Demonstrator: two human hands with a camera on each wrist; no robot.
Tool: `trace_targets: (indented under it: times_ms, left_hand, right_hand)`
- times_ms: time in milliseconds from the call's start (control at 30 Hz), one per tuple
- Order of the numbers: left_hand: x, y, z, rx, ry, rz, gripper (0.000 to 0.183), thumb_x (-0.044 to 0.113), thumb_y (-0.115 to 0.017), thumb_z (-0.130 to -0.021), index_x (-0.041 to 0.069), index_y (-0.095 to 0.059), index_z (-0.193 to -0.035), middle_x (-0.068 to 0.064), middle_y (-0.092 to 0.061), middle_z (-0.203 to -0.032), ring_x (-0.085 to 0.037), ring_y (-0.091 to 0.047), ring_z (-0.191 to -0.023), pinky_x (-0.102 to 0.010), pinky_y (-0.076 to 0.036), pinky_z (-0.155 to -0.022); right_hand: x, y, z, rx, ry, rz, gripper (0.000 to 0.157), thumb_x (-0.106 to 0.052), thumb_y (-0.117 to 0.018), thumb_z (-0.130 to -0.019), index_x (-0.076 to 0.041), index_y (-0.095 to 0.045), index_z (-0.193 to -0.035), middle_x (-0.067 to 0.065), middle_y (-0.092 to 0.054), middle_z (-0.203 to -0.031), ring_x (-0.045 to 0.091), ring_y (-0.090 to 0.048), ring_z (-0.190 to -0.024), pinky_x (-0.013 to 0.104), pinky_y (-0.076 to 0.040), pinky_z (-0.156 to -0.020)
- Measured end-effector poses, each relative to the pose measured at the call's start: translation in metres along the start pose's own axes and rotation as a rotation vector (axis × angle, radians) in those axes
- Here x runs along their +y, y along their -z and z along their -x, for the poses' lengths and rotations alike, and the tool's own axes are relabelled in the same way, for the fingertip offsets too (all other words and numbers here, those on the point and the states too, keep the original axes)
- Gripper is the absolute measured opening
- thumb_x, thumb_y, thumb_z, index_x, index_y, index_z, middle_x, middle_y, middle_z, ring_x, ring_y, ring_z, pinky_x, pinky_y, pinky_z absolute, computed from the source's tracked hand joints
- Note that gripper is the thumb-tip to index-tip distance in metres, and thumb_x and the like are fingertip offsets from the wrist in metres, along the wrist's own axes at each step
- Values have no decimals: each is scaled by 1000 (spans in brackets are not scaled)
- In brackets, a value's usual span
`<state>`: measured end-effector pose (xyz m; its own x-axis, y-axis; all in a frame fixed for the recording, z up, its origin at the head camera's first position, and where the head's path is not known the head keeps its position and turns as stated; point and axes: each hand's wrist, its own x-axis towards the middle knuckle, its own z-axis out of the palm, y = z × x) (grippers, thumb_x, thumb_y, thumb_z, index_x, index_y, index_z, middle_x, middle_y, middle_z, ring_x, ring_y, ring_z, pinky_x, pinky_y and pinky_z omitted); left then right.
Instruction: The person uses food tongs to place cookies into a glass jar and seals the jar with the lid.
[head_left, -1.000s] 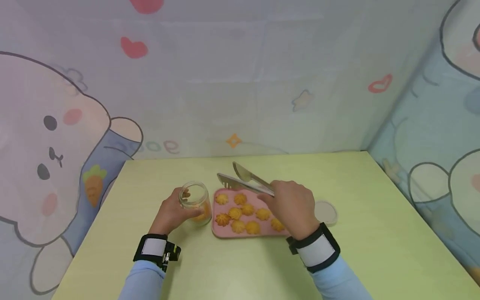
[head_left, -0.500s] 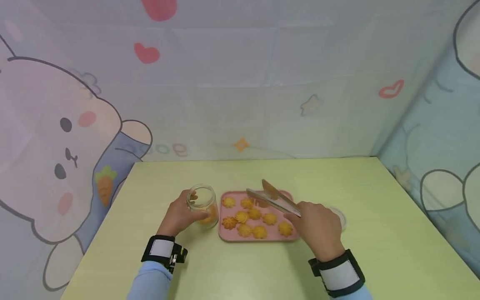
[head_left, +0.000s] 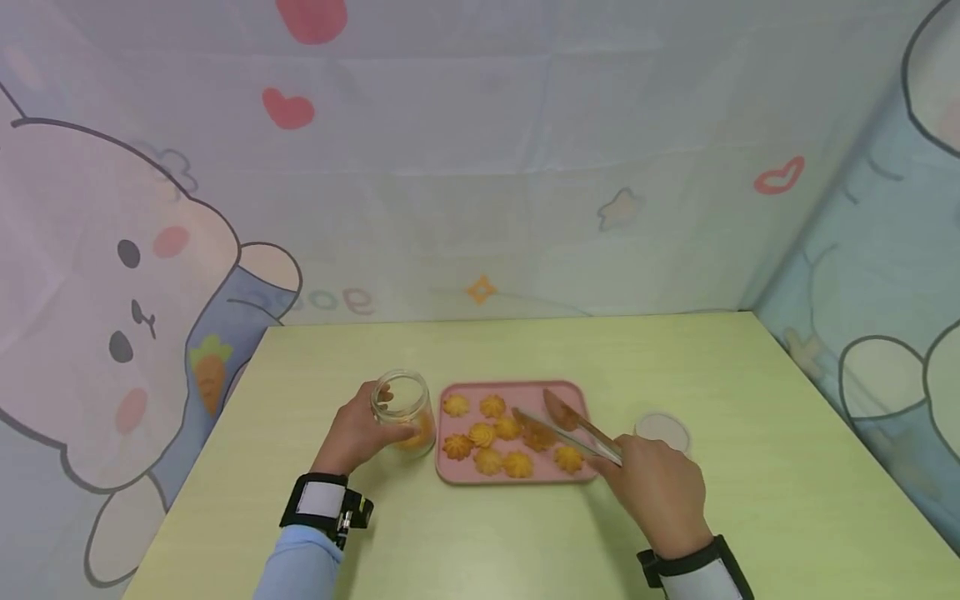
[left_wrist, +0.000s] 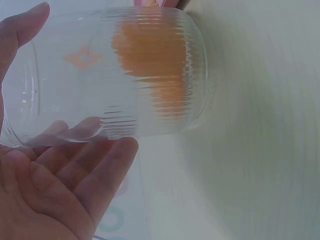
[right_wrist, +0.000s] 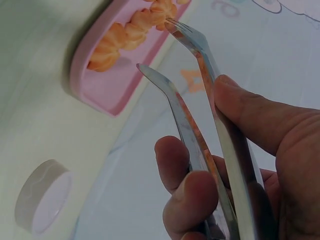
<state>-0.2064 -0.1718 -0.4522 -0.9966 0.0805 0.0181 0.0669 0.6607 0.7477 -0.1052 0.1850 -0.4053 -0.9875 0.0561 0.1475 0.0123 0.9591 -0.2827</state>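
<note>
My left hand [head_left: 360, 432] holds a clear glass jar [head_left: 405, 398] upright at the tray's left, thumb on the near side. Orange-yellow contents [left_wrist: 150, 50] show low in the jar. My right hand [head_left: 663, 496] grips metal tongs [head_left: 602, 439]; one tip is forked [right_wrist: 182, 30], the other smooth. Their tips stand apart over the right half of a pink tray [head_left: 528, 392], around or just above a cookie [head_left: 537, 435] partly hidden by the forked tip. Whether they touch it, I cannot tell. Several other piped, golden cookies [head_left: 487, 461] lie on the tray.
A round white lid [head_left: 663, 430] lies right of the tray, just beyond my right hand. All of it sits on a pale yellow-green table [head_left: 480, 542]. A printed cloth backdrop [head_left: 465, 167] rises behind the table's far edge.
The tongs have swung from above the tray's back left to lower over its right half, the right hand moving right and nearer. My left hand keeps its hold on the jar.
</note>
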Motion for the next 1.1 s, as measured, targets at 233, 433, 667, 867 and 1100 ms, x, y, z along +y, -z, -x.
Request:
trace_targets:
  times_ms: [233, 433, 667, 867, 1100]
  left_hand:
    - [3, 4, 1, 11, -11, 3, 90, 43, -83, -65, 3, -42, -134, -20, -56, -132, -34, -53, -112, -53, -48, -86]
    - [5, 3, 1, 9, -8, 10, 90, 43, -83, -65, 3, -42, -135, -19, -57, -132, -33, -54, -111, -52, -49, -85]
    - [4, 2, 2, 6, -5, 18, 89, 43, -83, -65, 4, -42, -134, -19, -56, -132, -33, -54, -112, -52, -49, -85]
    - [0, 0, 3, 5, -2, 19, 92, 44, -83, -64, 3, -42, -135, -20, -57, -131, -33, -54, -112, -53, -48, -86]
    - [0, -2, 2, 8, 1, 24, 89, 41, -83, -66, 4, -42, -135, -20, -56, -132, -33, -53, -113, -53, -48, -88]
  right_hand:
    - [4, -3, 5, -26, -10, 23, 37, -45, -73, -77, -8, -70, -79, 1, -53, -50, 16, -46, -43, 33, -33, -33]
    - [5, -5, 6, -22, 0, 44, 38, -44, -74, -76, -7, -74, -86, 3, -57, -52, 17, -49, -44, 34, -35, -33]
    - [6, -12, 10, 57, 37, 69, 36, -42, -77, -72, -7, -71, -75, 3, -55, -49, 17, -47, -41, 33, -32, -32]
    - [5, -17, 12, 46, 32, 73, 35, -40, -77, -73, -7, -69, -74, 2, -53, -49, 16, -45, -41, 34, -32, -32]
    - [4, -19, 13, 80, 48, 86, 36, -41, -78, -71, -7, -67, -70, 1, -49, -47, 15, -43, -39, 32, -31, -32]
